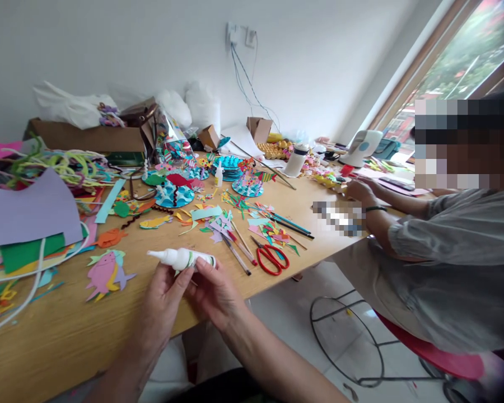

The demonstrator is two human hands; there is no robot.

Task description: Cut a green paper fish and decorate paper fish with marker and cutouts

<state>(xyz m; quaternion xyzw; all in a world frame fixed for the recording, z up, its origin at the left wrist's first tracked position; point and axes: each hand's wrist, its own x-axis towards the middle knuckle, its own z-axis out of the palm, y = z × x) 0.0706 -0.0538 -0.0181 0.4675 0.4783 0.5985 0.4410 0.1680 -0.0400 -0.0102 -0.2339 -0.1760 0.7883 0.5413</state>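
Carefully steady the white glue bottle [178, 258] gripped between your left hand [164, 294] and right hand [217, 292], angling its nozzle [154, 254] clear of the layered paper fish [106, 273].

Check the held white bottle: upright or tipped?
Tipped: the white bottle lies nearly level between left hand and right hand, nozzle pointing left.

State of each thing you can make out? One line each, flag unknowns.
Left hand: gripping white squeeze bottle.
Right hand: gripping same bottle.
White squeeze bottle: tipped nearly level; cap unclear.
Red-handled scissors: lying down; blade gap unclear.
Small bottle: upright.
Pink paper fish: lying flat.
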